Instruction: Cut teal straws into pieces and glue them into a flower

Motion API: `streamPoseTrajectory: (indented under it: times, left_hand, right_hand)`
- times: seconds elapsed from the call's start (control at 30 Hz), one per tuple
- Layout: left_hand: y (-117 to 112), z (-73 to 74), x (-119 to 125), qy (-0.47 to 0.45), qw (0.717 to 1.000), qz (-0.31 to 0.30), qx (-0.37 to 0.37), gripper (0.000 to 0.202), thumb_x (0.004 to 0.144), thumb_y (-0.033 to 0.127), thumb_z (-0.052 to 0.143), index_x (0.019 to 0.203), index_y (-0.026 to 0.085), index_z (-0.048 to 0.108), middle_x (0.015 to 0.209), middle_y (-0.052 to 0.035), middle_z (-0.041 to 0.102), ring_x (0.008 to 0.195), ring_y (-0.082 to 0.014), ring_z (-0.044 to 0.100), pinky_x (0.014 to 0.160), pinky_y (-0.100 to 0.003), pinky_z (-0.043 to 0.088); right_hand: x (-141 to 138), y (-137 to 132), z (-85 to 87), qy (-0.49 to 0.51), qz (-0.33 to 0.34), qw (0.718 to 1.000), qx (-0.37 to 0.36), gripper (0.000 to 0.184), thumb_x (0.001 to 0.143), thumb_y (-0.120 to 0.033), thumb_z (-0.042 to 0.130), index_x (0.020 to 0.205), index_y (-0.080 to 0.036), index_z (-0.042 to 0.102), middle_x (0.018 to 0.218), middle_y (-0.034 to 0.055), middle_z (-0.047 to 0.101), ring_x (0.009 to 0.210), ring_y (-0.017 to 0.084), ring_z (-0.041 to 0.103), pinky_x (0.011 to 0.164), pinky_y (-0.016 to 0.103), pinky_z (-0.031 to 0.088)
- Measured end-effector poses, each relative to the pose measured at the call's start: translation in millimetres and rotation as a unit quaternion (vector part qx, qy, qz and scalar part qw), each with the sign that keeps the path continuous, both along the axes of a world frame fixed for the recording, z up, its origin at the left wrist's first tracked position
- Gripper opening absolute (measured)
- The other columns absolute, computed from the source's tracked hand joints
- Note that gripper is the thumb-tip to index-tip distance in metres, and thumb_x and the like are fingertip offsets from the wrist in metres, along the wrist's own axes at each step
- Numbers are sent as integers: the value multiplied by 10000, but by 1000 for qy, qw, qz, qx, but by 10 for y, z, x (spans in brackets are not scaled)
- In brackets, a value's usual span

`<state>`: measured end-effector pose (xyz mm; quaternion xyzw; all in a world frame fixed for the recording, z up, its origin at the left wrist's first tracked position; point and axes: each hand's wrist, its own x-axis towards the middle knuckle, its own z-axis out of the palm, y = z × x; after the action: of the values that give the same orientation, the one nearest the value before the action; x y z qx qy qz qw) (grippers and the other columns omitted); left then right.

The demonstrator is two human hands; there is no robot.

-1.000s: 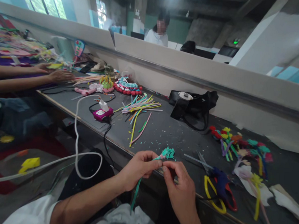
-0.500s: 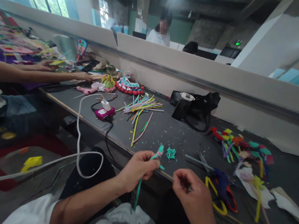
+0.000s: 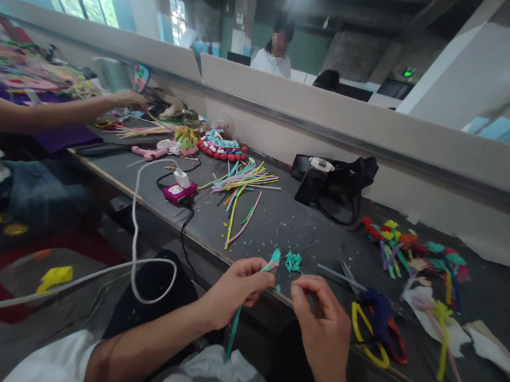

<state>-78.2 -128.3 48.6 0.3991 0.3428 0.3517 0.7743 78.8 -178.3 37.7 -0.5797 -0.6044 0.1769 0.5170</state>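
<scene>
One arm of a co-worker is cut off by the left edge, and its hand is blurred, so I cannot say what it holds. On the bench lies a purple socket box, then a loose heap of coloured strips, which cover one another. Near the bench edge, the left hand has its grip closed around a green stem; the fingers hide its middle part, and its fuzzy pink and teal tip sticks out above. Just beside this tip lies a small pile of teal bits. The right hand keeps a narrow grip, thumb and forefinger close together; whether something tiny is between them, I cannot tell. Farther right are scissors and overlapping fuzzy flowers.
</scene>
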Motion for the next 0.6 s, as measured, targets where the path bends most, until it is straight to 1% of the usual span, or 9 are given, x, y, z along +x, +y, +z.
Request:
streamPoseTrajectory:
  times: [0.13, 0.27, 0.37, 0.43, 0.47, 0.5, 0.53, 0.6]
  left_hand:
    - [-1, -11, -5, -3, 1000, 4, -1, 255, 776, 328, 667, 708, 167, 483, 533, 94, 311, 455, -39, 194, 434, -214, 115]
    - [1, -31, -3, -15, 1000, 6, -1, 231, 799, 307, 643, 714, 168, 480, 537, 95, 284, 461, -44, 178, 439, -222, 100]
    - [8, -41, -14, -12, 1000, 5, 12, 207, 788, 294, 664, 752, 165, 507, 567, 88, 316, 466, -40, 199, 444, -225, 106]
    - [11, -45, -23, -11, 1000, 1, 21, 180, 778, 279, 673, 786, 156, 542, 590, 80, 345, 466, -36, 214, 447, -229, 109]
    - [12, -45, -26, -11, 1000, -3, 22, 168, 777, 274, 671, 804, 149, 563, 594, 78, 352, 464, -34, 212, 447, -231, 106]
    - [12, -45, -27, -11, 1000, -7, 21, 158, 779, 270, 665, 819, 142, 582, 592, 78, 349, 462, -33, 206, 448, -233, 101]
    - [12, -43, -26, -14, 1000, -11, 16, 150, 784, 266, 655, 832, 136, 598, 581, 80, 334, 460, -33, 195, 449, -235, 95]
    - [10, -40, -19, -21, 1000, -19, 3, 137, 794, 250, 627, 855, 128, 622, 558, 86, 295, 462, -38, 171, 452, -235, 85]
  right_hand:
    - [-10, -9, -13, 9, 15, 999, -37, 123, 854, -308, 581, 825, -205, 640, 785, -5, 657, 740, 133, 610, 706, 232, 476]
    - [9, 22, -65, 16, -13, 998, -62, 168, 854, -357, 584, 849, -207, 660, 779, -8, 673, 691, 125, 618, 663, 223, 479]
    - [163, 108, -84, -14, -75, 996, -44, 199, 840, -389, 598, 879, -209, 674, 823, 6, 688, 738, 140, 629, 704, 242, 480]
    - [283, 159, -66, -36, -127, 991, -23, 213, 828, -397, 613, 904, -210, 680, 852, 14, 694, 754, 148, 630, 722, 252, 478]
    - [323, 170, -48, -43, -138, 989, -16, 216, 828, -396, 615, 918, -212, 683, 868, 17, 696, 759, 150, 631, 724, 253, 479]
    - [340, 167, -26, -47, -132, 990, -14, 212, 832, -391, 613, 929, -216, 685, 883, 18, 698, 767, 150, 633, 724, 250, 480]
    - [332, 153, -4, -50, -111, 992, -16, 203, 840, -383, 607, 937, -222, 685, 893, 15, 698, 776, 148, 634, 723, 244, 481]
    - [247, 97, 32, -58, -44, 997, -21, 172, 856, -357, 595, 937, -233, 683, 885, 4, 695, 780, 139, 632, 714, 229, 482]
